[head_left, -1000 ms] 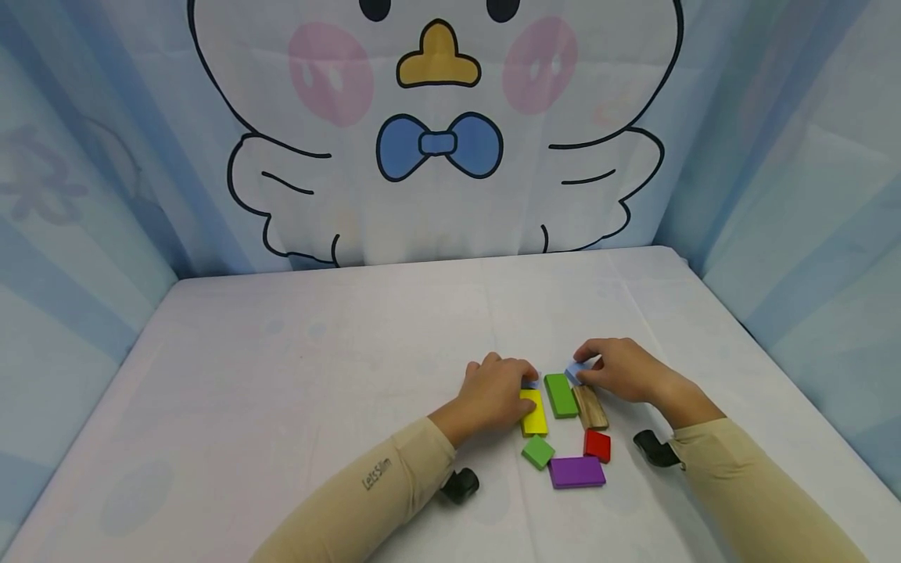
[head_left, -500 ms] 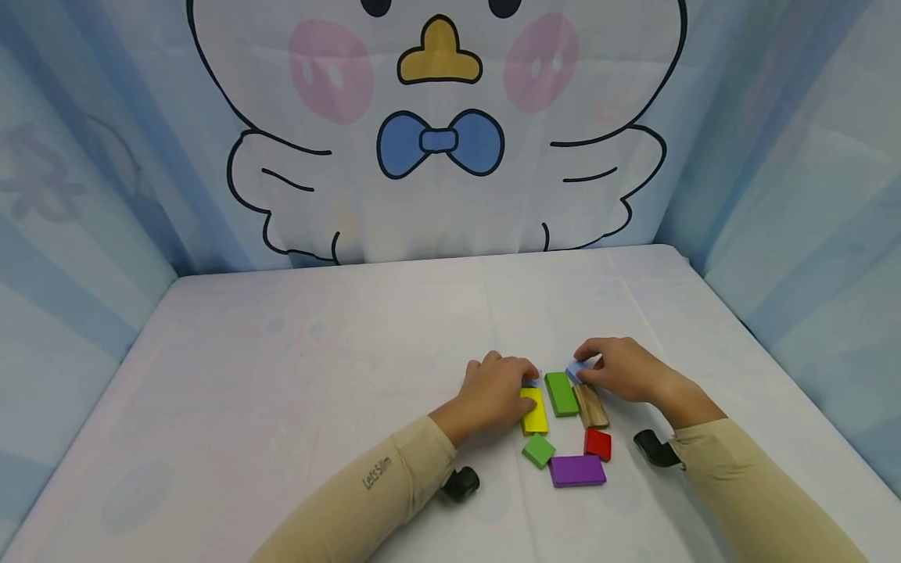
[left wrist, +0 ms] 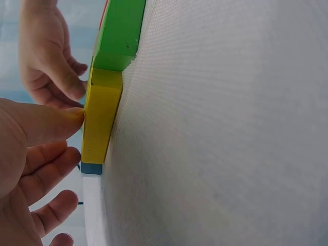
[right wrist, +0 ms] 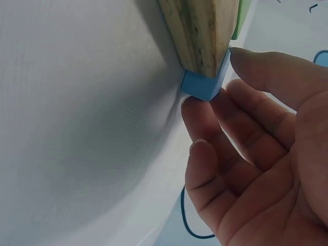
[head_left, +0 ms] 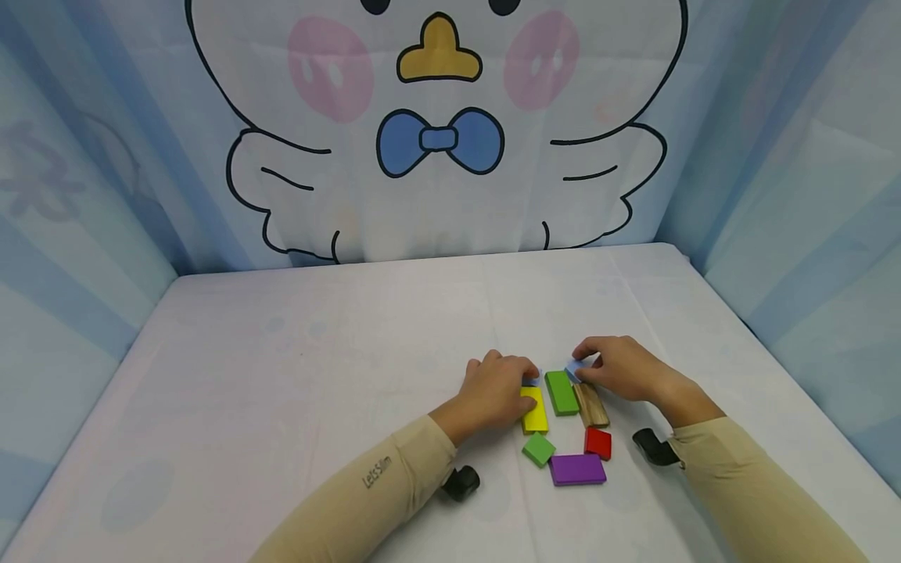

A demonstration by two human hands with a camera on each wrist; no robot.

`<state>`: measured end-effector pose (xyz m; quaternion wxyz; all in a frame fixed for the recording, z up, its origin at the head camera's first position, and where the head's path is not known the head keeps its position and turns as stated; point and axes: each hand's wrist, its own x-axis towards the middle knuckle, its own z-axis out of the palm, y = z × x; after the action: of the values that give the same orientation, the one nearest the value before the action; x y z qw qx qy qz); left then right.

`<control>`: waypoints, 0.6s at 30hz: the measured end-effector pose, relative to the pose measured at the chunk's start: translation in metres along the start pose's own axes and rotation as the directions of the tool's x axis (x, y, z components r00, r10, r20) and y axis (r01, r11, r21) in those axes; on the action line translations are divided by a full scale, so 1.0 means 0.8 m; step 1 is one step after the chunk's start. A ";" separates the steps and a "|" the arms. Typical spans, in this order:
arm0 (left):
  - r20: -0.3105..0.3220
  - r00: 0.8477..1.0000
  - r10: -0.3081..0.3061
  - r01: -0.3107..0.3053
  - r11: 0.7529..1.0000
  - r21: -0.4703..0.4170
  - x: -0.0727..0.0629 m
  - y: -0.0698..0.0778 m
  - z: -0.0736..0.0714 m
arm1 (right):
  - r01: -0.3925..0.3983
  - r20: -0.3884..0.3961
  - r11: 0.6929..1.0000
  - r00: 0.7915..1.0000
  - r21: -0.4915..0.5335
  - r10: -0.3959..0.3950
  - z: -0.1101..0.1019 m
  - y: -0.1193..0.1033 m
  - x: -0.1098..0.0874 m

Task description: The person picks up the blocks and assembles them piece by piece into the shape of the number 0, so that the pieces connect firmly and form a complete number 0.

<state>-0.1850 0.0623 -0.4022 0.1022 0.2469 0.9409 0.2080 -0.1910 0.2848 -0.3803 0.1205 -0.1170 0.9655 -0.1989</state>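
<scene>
Small coloured building blocks lie in a loop on the white cloth. My left hand (head_left: 496, 391) reaches in from the left, thumb on the yellow block (head_left: 536, 422) and index finger curled over a light-blue block (head_left: 532, 381) at its far end. The left wrist view shows the thumb pressing the yellow block (left wrist: 102, 110), the blue one (left wrist: 91, 168) just beyond. Across the loop, my right hand (head_left: 622, 369) pinches another light-blue block (head_left: 576, 370), which abuts the wood-grain block (head_left: 592, 405). Its thumb and fingers touch this blue block (right wrist: 202, 84) in the right wrist view.
Inside the loop, at its far end, lies a long green block (head_left: 561, 393). A small green block (head_left: 538, 450), a purple block (head_left: 578, 470) and a red block (head_left: 597, 443) form the near side. Printed cloth (head_left: 436, 211) stands behind the table (head_left: 281, 391).
Almost nothing moves: both hands keep the same place at the blue blocks. The whole head view shifts up very slightly.
</scene>
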 end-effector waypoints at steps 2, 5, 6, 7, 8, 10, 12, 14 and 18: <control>0.001 1.000 -0.002 0.002 1.000 0.001 0.000 0.000 0.000 | 0.002 0.000 1.000 1.000 -0.002 -0.002 0.001 0.000 0.001; 0.001 1.000 -0.004 0.004 1.000 0.001 0.000 0.000 0.000 | -0.002 0.003 1.000 1.000 -0.001 0.002 0.001 -0.001 0.001; 0.002 1.000 -0.005 0.005 1.000 -0.001 0.000 0.001 0.000 | -0.002 0.005 1.000 1.000 -0.003 0.002 0.000 -0.001 0.001; 0.002 1.000 -0.006 0.006 1.000 -0.001 0.000 0.001 -0.001 | -0.002 0.007 1.000 1.000 -0.002 0.002 0.000 -0.001 0.000; 0.001 1.000 -0.006 0.006 1.000 -0.002 0.000 0.001 -0.001 | -0.002 0.008 1.000 1.000 -0.002 0.002 0.000 -0.001 0.000; 0.001 1.000 -0.006 0.006 1.000 -0.003 0.000 0.001 -0.001 | -0.002 0.011 1.000 1.000 -0.005 0.002 -0.001 -0.001 0.000; 0.001 1.000 -0.006 0.006 1.000 -0.004 -0.001 0.001 -0.001 | -0.003 0.012 1.000 1.000 -0.008 0.003 -0.001 -0.001 0.000; 0.001 1.000 -0.004 0.004 1.000 -0.002 -0.001 0.001 -0.001 | -0.006 0.012 1.000 1.000 -0.010 0.006 -0.001 -0.001 0.000; 0.003 1.000 -0.003 0.003 1.000 -0.001 -0.001 0.001 -0.001 | -0.013 0.013 1.000 1.000 -0.009 0.013 -0.001 0.000 -0.001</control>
<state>-0.1841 0.0622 -0.4013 0.1039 0.2455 0.9411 0.2079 -0.1908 0.2855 -0.3794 0.1277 -0.1127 0.9663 -0.1931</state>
